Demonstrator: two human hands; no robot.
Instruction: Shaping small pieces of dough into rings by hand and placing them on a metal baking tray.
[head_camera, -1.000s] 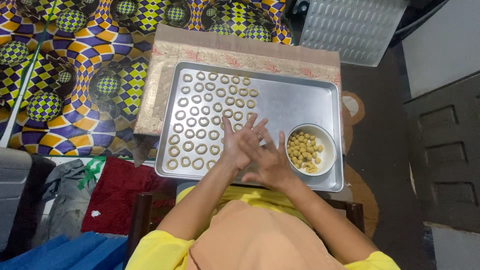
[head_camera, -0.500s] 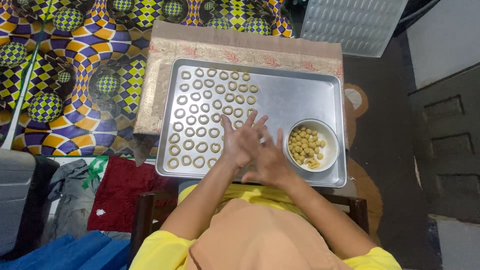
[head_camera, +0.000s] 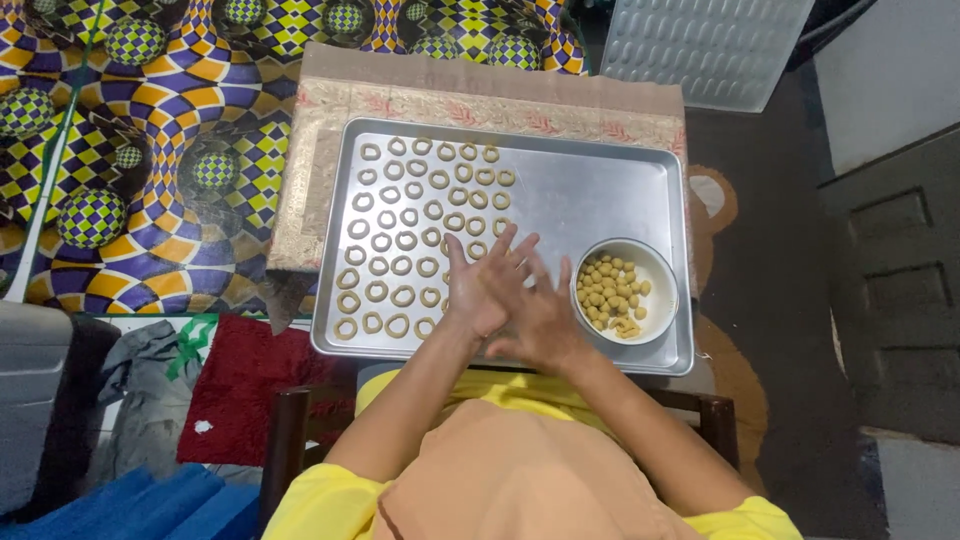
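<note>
My left hand (head_camera: 478, 288) and my right hand (head_camera: 545, 318) are pressed palm to palm over the near part of a metal baking tray (head_camera: 600, 195). The fingers are stretched out and fanned; whatever lies between the palms is hidden. Several rows of small dough rings (head_camera: 405, 240) fill the tray's left half, just left of my hands. A white bowl (head_camera: 658, 262) with several small yellow dough balls (head_camera: 603, 290) sits on the tray's near right corner, beside my right hand.
The tray rests on a brown patterned cloth (head_camera: 480, 95) over a low table. A colourful patterned mat (head_camera: 150, 150) lies to the left, a red cloth (head_camera: 240, 385) at the near left, and a ribbed metal sheet (head_camera: 700, 45) at the far right.
My palms have stayed together and slid a little against each other, fingers shifting. The tray, rings and bowl have not moved.
</note>
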